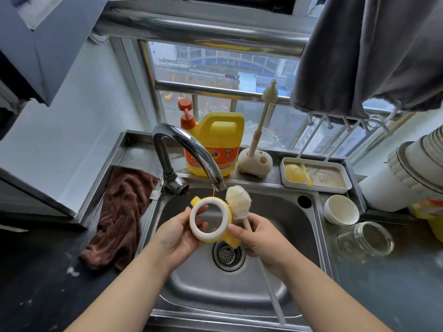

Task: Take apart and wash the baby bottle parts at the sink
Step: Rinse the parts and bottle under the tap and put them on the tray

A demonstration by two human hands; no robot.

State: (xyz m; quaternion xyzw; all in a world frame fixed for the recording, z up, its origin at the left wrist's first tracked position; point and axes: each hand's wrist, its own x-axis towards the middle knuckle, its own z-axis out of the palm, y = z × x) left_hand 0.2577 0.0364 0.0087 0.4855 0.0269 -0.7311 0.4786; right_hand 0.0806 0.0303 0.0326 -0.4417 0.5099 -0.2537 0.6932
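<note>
A: Starting at the left, what is lying by the basin?

B: A brown towel, soft and nappy, is drooping over the sink edge onto the dark counter. The curved chrome tap is arching over the steel basin, and a thin thread of water is falling from its spout.

A: And the bottle part?

B: The left hand is cupping the bottle collar over the basin, just above the round perforated drain, fingers curled round its rim and poking through the hole. It is a white ring on a yellow body with handle stubs, its opening facing up toward the camera.

A: The other hand?

B: The right hand is gripping the bottle brush by its thin white stem and touching the collar with a fingertip. The brush is standing beside the collar, bristly cream head pointing up toward the spout, long handle slanting down to the near right.

A: Behind and to the right?

B: A yellow detergent jug with an orange pump, a cream holder keeping a second slim brush upright, a white tray holding a yellow piece, an empty white bowl, and a clear glass jar lying on its side
</note>
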